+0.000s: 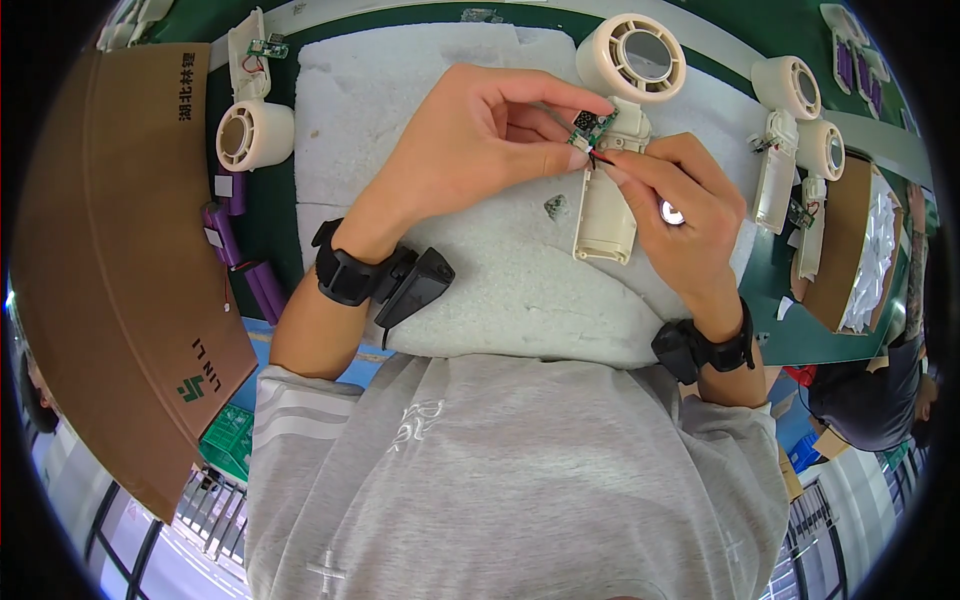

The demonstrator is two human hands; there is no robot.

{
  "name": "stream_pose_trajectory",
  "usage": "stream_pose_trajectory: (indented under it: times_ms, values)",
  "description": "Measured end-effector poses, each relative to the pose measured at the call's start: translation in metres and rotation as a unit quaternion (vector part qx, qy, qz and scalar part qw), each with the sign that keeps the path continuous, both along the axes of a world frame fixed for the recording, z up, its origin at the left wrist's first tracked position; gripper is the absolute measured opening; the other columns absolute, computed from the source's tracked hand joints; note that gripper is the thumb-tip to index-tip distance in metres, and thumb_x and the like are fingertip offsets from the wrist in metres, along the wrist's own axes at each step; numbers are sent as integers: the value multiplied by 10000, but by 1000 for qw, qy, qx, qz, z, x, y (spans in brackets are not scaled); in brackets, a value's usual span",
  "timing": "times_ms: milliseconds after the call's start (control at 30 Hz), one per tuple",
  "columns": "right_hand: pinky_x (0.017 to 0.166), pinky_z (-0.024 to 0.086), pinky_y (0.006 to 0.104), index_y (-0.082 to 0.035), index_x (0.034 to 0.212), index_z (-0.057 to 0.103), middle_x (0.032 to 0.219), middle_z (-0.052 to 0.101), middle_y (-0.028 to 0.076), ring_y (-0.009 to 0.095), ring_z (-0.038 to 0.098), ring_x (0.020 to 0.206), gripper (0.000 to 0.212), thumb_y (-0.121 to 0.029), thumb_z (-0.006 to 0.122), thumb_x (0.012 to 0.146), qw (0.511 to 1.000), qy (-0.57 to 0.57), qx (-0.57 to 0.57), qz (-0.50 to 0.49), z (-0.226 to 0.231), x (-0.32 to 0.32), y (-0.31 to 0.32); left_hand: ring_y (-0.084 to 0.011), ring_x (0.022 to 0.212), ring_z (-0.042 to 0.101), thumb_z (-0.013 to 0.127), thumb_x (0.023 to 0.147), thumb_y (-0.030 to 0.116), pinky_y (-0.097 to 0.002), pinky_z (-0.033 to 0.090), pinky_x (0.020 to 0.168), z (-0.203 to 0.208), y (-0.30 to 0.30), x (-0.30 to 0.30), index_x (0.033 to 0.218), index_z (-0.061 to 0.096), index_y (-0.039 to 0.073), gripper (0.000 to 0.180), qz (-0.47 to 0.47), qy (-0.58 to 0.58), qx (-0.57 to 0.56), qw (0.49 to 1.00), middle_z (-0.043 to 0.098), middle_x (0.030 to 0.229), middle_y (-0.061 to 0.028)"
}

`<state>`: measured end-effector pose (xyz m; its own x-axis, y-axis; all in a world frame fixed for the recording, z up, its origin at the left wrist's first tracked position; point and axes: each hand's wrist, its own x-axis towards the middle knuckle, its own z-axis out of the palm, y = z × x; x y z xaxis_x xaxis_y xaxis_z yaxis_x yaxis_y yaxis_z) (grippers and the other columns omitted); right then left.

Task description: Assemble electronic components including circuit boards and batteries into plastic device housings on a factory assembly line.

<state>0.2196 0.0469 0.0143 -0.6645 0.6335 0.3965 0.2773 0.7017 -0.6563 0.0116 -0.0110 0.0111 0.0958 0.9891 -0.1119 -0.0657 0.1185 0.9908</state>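
My left hand [475, 145] is closed, pinching a small green circuit board [590, 124] between thumb and fingertips. My right hand [690, 205] closes its thumb and index finger on the red and black wires [602, 158] at the board's lower edge. Beneath both hands lies the cream open handle shell [605, 222] of a handheld fan, its round fan head [632, 62] at the far end. Something round and shiny [671, 213] shows among my right fingers; I cannot make out what it is. Fingertips partly cover the wire ends.
A white foam pad [400, 110] lies under the work on a green table. More cream fans [255, 135] stand left and right, boards hanging out. Purple battery packs [222, 235] sit beside a tall cardboard box [110, 250]. Another box [850, 250] and a person [870, 390] are at right.
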Motion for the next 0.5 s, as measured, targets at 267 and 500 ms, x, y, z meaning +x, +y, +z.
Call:
stream_pose_trajectory:
  times_ms: [267,500]
  values:
    - [474,436,277,-56,899,676,727,605,33,167,553,534,151,-51,732,759,1000,-7,-11,-6,1,-2,1,-156,874,672,630,768,-63,-286,553,789,2,-1,5,1188,652,55,437,-13,125,136,983,685,1025,-71]
    - [589,478,267,-27,978,636,838,627,90,174,591,661,260,-20,739,739,996,14,-41,-77,6,-13,-4,-172,785,679,638,748,-32,-271,550,738,9,-3,12,1134,670,61,398,28,245,191,950,698,961,-96]
